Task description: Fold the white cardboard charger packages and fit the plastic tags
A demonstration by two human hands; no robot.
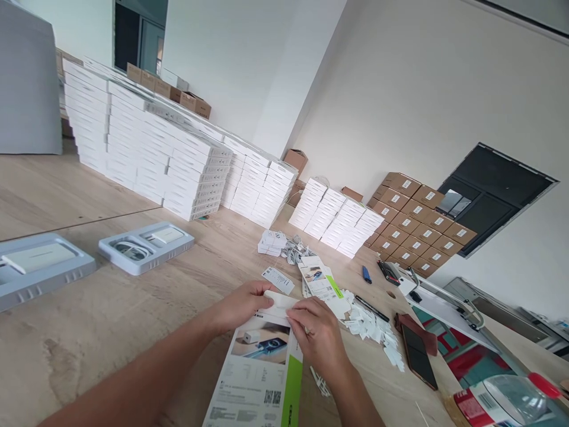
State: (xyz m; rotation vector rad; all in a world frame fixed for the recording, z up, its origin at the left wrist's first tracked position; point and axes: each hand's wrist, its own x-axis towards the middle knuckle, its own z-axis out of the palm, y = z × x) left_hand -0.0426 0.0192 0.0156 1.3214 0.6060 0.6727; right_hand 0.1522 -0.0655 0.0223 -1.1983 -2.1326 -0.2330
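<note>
A white and green printed charger package is upright in front of me, with a picture of a plug and phone on its face. My left hand grips the left side of its top flap, thumb pressed on the white card. My right hand pinches the flap's right corner between thumb and fingers. Just beyond the hands lie a printed card and a pile of similar flat packages. Behind those are coiled grey cables and small white boxes.
Two grey trays with chargers sit at left. White boxes stand stacked along the back, brown cartons at back right. White slips, a black pen, a phone and a bottle lie right.
</note>
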